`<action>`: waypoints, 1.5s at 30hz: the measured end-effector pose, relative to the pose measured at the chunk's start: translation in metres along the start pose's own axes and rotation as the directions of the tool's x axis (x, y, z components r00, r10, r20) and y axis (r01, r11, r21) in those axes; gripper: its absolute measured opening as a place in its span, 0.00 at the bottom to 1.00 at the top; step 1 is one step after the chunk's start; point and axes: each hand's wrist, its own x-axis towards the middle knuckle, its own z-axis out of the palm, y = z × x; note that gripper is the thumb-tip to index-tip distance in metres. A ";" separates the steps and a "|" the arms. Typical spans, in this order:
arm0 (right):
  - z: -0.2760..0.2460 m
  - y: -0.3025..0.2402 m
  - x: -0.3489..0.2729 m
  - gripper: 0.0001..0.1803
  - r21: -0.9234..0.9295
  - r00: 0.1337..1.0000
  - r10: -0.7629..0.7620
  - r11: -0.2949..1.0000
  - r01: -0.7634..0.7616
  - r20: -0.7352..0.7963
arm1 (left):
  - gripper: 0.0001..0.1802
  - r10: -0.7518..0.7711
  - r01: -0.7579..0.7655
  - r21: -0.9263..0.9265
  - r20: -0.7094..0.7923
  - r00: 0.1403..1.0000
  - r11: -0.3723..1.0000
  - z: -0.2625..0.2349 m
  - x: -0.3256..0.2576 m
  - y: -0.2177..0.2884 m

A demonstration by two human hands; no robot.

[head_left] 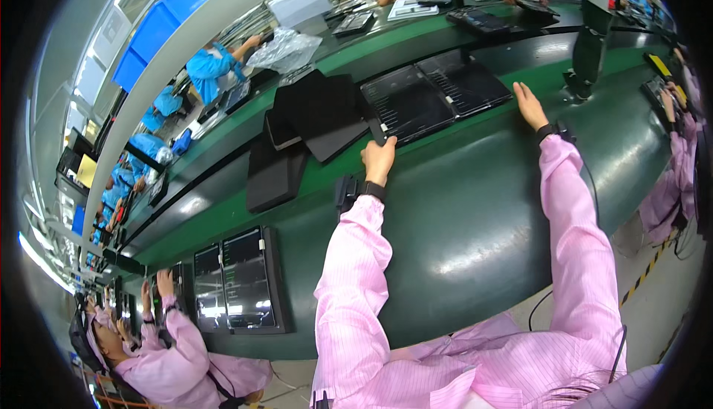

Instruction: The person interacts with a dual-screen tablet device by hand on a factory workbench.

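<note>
A black tray (405, 137) with two glossy dark panels, the left panel (408, 103) and the right panel (466, 82), lies across the green belt in front of me. My left hand (378, 161) is closed on its near left corner, fingers curled at the edge. At the tray's right end is my right hand (529, 106), fingers stretched out and a small gap showing beside the edge. Several black foam-like slabs (327, 116) overlap in a loose pile left of the tray, partly against it.
Another black tray with glossy panels (245, 279) rests on the green table (475, 238) to my left, near a co-worker in pink (167, 357). A dark post (589, 56) stands at the right. Clear plastic bags (286, 49) and co-workers in blue are across the line.
</note>
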 end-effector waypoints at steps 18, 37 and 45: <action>-0.030 -0.011 0.059 0.41 0.204 0.981 0.150 0.964 -0.173 0.125 | 0.20 0.169 -0.230 -0.260 -0.237 0.957 0.938 0.021 -0.040 0.030; -0.136 -0.073 -0.275 0.21 0.071 0.991 -0.099 0.993 0.092 0.093 | 0.18 0.144 -0.151 -0.135 -0.062 0.988 0.979 -0.102 -0.301 -0.079; -0.174 -0.091 -0.353 0.21 0.081 0.971 0.025 0.996 -0.045 0.238 | 0.07 -0.050 0.054 -0.152 0.030 0.998 0.987 -0.171 -0.384 -0.090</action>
